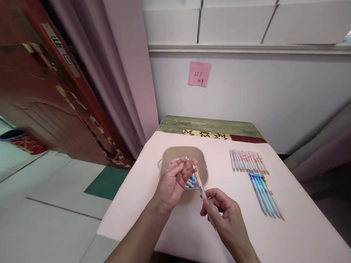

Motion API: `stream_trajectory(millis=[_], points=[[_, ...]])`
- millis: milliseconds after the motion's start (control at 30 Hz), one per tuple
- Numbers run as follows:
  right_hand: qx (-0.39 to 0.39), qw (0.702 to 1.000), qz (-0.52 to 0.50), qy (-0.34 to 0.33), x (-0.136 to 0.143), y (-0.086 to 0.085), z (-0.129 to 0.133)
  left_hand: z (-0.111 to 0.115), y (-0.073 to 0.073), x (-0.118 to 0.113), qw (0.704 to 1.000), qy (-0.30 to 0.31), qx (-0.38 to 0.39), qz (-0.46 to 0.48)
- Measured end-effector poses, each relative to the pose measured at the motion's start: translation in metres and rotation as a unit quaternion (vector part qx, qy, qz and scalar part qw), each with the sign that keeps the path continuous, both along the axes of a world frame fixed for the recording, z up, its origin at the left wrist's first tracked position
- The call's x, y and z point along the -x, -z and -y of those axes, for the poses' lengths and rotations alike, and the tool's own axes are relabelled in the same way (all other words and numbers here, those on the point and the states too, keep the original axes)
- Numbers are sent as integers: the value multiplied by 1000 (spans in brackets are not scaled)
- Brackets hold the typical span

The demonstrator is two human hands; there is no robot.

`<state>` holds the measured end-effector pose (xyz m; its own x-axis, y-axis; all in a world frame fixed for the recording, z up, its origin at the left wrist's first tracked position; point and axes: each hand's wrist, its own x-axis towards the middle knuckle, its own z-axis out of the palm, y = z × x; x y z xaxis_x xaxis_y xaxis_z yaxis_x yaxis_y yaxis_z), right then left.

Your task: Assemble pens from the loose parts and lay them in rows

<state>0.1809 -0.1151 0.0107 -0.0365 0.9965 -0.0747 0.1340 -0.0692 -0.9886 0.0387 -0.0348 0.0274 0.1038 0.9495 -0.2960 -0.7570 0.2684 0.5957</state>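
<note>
My right hand (223, 211) grips a slim pen (199, 180) between thumb and fingers. This pen is pale with an orange band near its upper end and slants up to the left, its other end sticking out below my fingers. My left hand (175, 180) is turned palm up over the basin, fingers loosely curled and apart, the fingertips close to the pen's upper end. Whether they touch it I cannot tell. Beneath is a beige plastic basin (170, 152) with several blue and white pens (192, 180) in it, partly hidden by my left hand.
To the right, a row of pale patterned pens (248, 162) lies side by side. Just below it are several blue pens (262, 195) and one pale pen (274, 199). A white cover (137, 199) lies over the table. A pink note (199, 74) is on the wall.
</note>
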Motion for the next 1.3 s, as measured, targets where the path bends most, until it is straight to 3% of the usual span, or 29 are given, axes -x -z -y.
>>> stream_trajectory(millis=[167, 367, 567, 867, 1167, 1300], points=[[12, 1000, 5, -14, 3, 2, 6, 1, 7, -1, 999, 4, 18, 42], [12, 999, 30, -7, 3, 11, 5, 7, 4, -6, 998, 23, 27, 54], [17, 1000, 16, -14, 5, 10, 6, 11, 3, -4, 999, 30, 5, 36], [-31, 995, 95, 0, -1, 18, 3, 16, 3, 2, 987, 89, -68, -114], [-116, 977, 174, 48, 10, 19, 5, 22, -4, -6, 974, 32, -108, -197], [-161, 956, 228, 95, 10, 21, 5, 24, -5, -11, 961, 42, -132, -238]])
